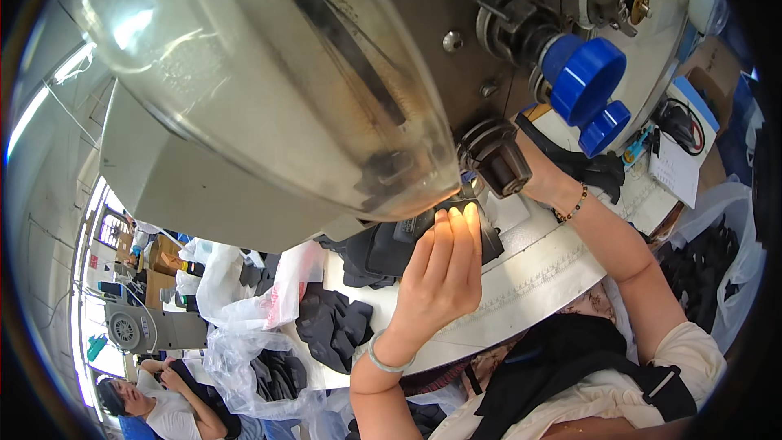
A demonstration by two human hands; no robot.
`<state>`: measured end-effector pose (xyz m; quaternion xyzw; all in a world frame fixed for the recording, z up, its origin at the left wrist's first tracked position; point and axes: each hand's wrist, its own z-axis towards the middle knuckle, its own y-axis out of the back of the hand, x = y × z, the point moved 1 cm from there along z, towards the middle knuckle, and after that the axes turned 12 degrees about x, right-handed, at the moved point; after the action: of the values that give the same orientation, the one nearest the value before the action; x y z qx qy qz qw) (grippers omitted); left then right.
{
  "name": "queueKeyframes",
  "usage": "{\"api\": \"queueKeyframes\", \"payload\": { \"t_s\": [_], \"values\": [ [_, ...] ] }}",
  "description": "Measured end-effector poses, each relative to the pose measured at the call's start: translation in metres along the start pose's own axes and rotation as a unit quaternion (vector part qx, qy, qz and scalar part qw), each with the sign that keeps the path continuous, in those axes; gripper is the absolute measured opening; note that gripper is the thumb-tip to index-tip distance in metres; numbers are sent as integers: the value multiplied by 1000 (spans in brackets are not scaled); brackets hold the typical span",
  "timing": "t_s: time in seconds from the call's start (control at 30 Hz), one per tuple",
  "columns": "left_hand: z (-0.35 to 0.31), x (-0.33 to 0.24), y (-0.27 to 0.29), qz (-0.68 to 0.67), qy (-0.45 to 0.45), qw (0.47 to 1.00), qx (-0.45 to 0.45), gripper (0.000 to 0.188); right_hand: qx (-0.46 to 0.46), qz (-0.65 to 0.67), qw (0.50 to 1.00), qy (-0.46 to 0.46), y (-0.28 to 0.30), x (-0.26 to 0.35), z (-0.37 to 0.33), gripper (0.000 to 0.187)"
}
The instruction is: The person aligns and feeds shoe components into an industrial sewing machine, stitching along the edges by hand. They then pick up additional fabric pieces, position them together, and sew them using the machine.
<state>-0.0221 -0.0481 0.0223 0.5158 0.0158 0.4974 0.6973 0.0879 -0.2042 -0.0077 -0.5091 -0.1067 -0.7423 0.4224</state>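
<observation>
Fingers together, my left hand (444, 269) is closed at the edge of a dark fabric piece (490, 243), its fingertips lit by the lamp of a sewing machine (204, 179). The thumb is hidden. A pale bangle (389, 356) circles that wrist. My right hand (539, 169) reaches in behind a dark round machine part (494, 159); its fingers are out of sight, so what they touch cannot be made out. A beaded bracelet (575, 204) is on the right wrist. The clear machine cover (269, 90) fills much of the upper view.
Dark cut pieces (332, 326) lie left of my left hand, beside plastic bags (232, 297). A ruler scale runs along the white table (521, 273). Blue plastic caps (588, 81) stick out above. Papers (678, 165) lie at right. Another person (175, 407) sits at far lower left.
</observation>
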Motion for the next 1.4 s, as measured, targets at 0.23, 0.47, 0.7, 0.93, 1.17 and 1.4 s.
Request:
{"api": "queueKeyframes", "payload": {
  "t_s": [0.23,0.47,0.7,0.93,1.17,1.4],
  "values": [
    [0,-1,1,-1,5,1000,-11,23,-11,-44,995,-90,3,3,-3,24],
    [0,-4,-1,17,14,1000,-2,21,-27,-44,997,-51,1,-5,-1,18],
    [4,-1,-3,10,18,1000,-6,23,-4,-7,1000,-2,4,-4,2,19],
    [4,-1,-5,3,20,1000,-1,24,-17,-38,997,-62,1,6,4,13],
    [5,-1,-5,9,28,1000,6,27,-21,6,1000,-7,3,1,5,19],
    [1,2,-7,-50,48,998,0,31,-23,-42,999,-17,-3,4,6,24]
  ]
}}
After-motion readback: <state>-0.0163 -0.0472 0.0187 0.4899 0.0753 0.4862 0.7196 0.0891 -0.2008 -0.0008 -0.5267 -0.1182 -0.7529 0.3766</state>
